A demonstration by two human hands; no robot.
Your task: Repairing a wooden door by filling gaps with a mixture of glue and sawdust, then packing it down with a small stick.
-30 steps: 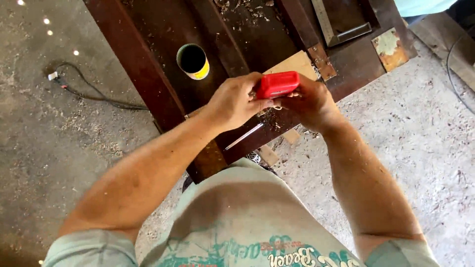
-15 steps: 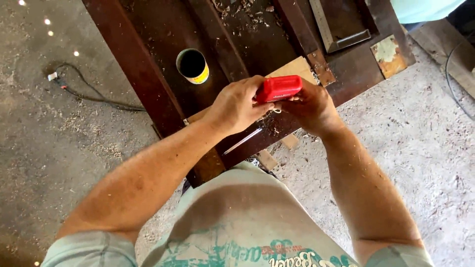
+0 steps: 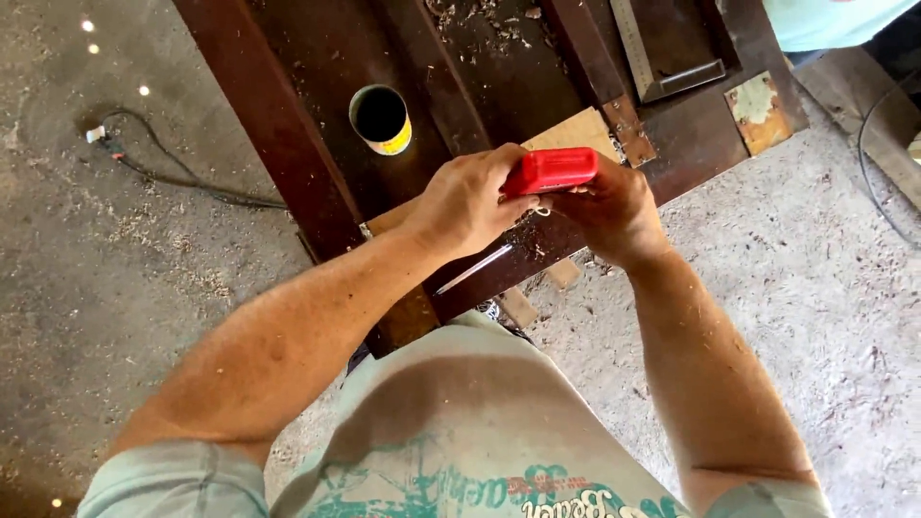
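I have both hands on a red plastic case (image 3: 551, 170), held above the dark wooden desk (image 3: 317, 58): my left hand (image 3: 467, 203) clamps its near end, my right hand (image 3: 614, 213) closes under it. Beyond my left hand stands an open can (image 3: 381, 118).

Both hands, left hand (image 3: 467, 201) and right hand (image 3: 614, 213), grip a red plastic block (image 3: 551, 170) above a dark wooden workbench (image 3: 288, 125), near an open can (image 3: 381, 118).
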